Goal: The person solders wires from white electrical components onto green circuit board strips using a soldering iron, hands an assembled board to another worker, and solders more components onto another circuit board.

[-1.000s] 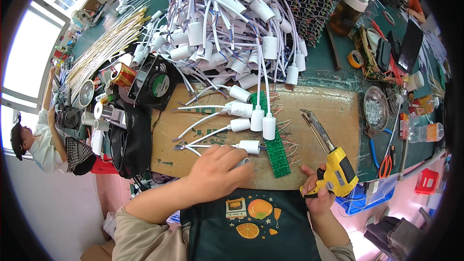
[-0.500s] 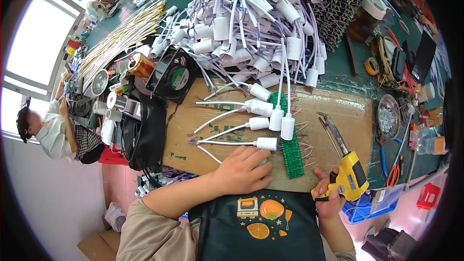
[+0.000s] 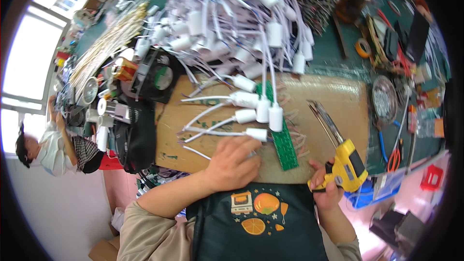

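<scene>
My right hand is wrapped round the handle of a yellow and black soldering gun. Its long metal tip points up and away over the brown board. My left hand curls over the board's near edge. A white cable runs in under its fingers, and a pale piece shows between them, mostly hidden. Just beyond lies a white cylinder with a cable, its end against a long green circuit board. Several similar white cylinders lie along that strip, and thin wires stick out on its right side.
A big heap of white cabled cylinders covers the far table. To the left stand a black fan and a black bag. A metal bowl and orange-handled scissors lie at right. Another person sits far left.
The whole view has shifted, so the table's things appear further left and higher. Both hands keep nearly the same places, the right still holding the soldering gun.
</scene>
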`<state>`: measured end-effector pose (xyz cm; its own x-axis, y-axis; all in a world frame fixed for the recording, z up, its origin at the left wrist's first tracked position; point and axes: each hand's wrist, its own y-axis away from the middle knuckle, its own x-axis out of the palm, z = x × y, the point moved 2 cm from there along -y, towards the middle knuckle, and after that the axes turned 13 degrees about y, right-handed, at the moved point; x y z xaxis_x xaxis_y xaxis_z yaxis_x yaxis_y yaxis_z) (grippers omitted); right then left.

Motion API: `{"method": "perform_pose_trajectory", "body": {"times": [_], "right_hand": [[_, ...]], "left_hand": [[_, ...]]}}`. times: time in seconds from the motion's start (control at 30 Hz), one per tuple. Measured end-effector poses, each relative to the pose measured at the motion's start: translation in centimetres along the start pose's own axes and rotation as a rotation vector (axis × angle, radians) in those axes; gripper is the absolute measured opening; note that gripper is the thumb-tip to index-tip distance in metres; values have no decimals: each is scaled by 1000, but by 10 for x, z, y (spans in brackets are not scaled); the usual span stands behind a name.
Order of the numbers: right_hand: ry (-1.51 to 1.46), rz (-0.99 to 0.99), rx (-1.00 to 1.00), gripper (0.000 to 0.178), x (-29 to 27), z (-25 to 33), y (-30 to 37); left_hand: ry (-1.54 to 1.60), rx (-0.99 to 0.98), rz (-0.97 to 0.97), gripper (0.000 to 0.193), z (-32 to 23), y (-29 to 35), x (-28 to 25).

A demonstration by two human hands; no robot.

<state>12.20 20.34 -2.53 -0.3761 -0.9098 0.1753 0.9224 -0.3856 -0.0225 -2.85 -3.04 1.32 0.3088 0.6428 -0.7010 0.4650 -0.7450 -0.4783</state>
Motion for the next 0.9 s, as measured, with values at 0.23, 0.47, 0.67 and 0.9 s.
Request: {"method": "perform_pose_trajectory", "body": {"times": [0.23, 0.47, 0.67, 0.9], "right_hand": [[-46, 133, 112, 73, -2, 12, 10], [-25, 250, 239, 51, -11, 17, 37], [31, 243, 299, 41, -24, 18, 49], [408, 381, 208, 35, -39, 7, 59]], "left_hand": [[-4, -63, 10, 19, -2, -7, 10], [6, -194, -7, 17, -10, -21, 22], [-36, -257, -34, 14, -8, -27, 28], [-34, -275, -55, 14, -5, -28, 30]]}}
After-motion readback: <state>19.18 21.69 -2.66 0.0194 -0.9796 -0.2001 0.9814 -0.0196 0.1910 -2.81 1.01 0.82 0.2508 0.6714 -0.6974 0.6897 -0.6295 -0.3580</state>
